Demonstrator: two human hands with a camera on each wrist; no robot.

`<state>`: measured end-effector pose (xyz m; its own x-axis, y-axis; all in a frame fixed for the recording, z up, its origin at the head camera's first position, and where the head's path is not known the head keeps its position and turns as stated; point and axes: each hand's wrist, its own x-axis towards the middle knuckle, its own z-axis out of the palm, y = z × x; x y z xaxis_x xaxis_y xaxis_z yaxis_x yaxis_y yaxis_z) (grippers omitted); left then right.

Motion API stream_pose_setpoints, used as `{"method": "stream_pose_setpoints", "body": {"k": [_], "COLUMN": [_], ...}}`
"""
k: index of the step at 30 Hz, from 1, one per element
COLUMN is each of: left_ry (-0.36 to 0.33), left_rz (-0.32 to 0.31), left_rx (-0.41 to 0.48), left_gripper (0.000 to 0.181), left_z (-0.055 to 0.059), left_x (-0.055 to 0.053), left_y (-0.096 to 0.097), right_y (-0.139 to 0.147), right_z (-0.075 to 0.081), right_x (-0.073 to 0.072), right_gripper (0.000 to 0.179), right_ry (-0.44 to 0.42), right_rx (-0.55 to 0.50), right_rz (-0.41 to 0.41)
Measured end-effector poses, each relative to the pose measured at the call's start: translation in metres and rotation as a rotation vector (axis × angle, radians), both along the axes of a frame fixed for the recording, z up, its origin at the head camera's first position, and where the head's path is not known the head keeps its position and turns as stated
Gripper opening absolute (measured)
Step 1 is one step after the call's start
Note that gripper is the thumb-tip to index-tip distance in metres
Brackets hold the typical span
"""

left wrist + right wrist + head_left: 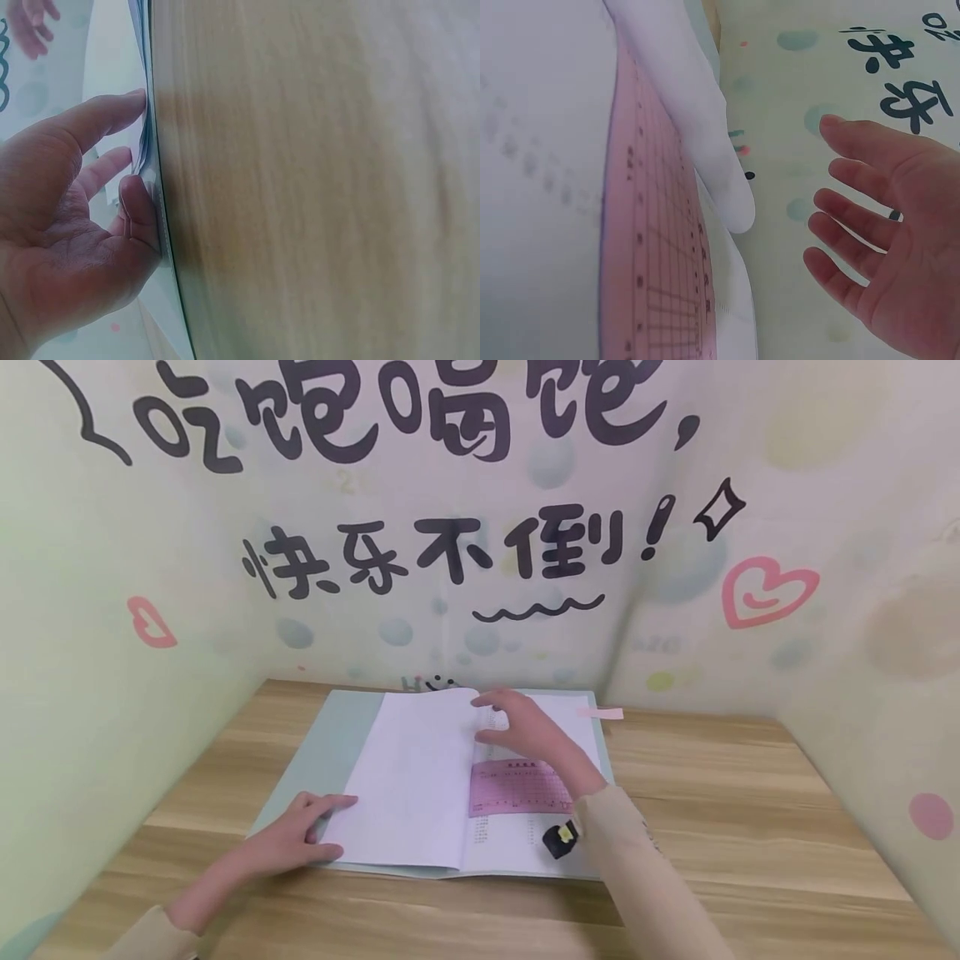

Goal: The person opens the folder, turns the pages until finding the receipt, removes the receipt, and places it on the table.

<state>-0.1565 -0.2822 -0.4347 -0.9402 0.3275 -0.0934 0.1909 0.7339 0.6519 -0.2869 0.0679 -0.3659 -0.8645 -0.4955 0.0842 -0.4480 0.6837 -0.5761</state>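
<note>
A pale blue-green folder point(303, 760) lies spread on the table with white pages inside. My left hand point(292, 839) rests at the lower left of the blank left page point(408, 777), index finger stretched onto it. In the left wrist view, the thumb and fingers of my left hand point(82, 202) are beside the page edges. Over the fold near the top, my right hand point(521, 727) has its fingers spread and loosely bent. The right wrist view shows that right hand point(885, 232) holding nothing. Below it, a pink printed sheet point(510, 789) lies on the right-hand page point(502, 852).
A pale pink strip point(611, 714) sticks out past the folder's right edge. Next to my right sleeve is a small black object point(558, 842) with a yellow patch. Walls with black lettering rise behind and beside the wooden table point(750, 827).
</note>
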Motion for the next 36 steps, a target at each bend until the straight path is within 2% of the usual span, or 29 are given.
{"method": "stream_pose_setpoints", "body": {"k": [4,10,17,23,30,36], "left_ry": [0.014,-0.001,-0.03,-0.033,-0.035,-0.035], "left_rz": [-0.005,0.0,0.0,0.003,0.002,0.006], "left_rx": [0.004,-0.002,0.003,0.005,0.006,-0.013], "left_gripper": [0.066,0.066,0.066,0.066,0.066,0.067], "left_z": [0.001,0.001,0.001,0.001,0.002,0.0], "left_x": [0.001,0.001,0.001,0.001,0.0,0.0], "left_y": [0.001,0.001,0.001,0.001,0.002,0.002], "right_y": [0.021,0.051,0.082,0.101,0.116,0.122], "right_z": [-0.004,-0.009,-0.009,-0.019,-0.033,-0.048], "right_x": [0.006,0.014,0.024,0.033,0.047,0.057], "right_gripper": [0.051,0.051,0.055,0.056,0.062,0.068], "right_ry": [-0.008,0.0,-0.091,-0.135,-0.147,-0.177], "right_rx": [-0.038,-0.098,-0.141,-0.107,-0.076,-0.047], "right_rz": [-0.032,-0.051,-0.102,-0.126,-0.144,-0.208]}}
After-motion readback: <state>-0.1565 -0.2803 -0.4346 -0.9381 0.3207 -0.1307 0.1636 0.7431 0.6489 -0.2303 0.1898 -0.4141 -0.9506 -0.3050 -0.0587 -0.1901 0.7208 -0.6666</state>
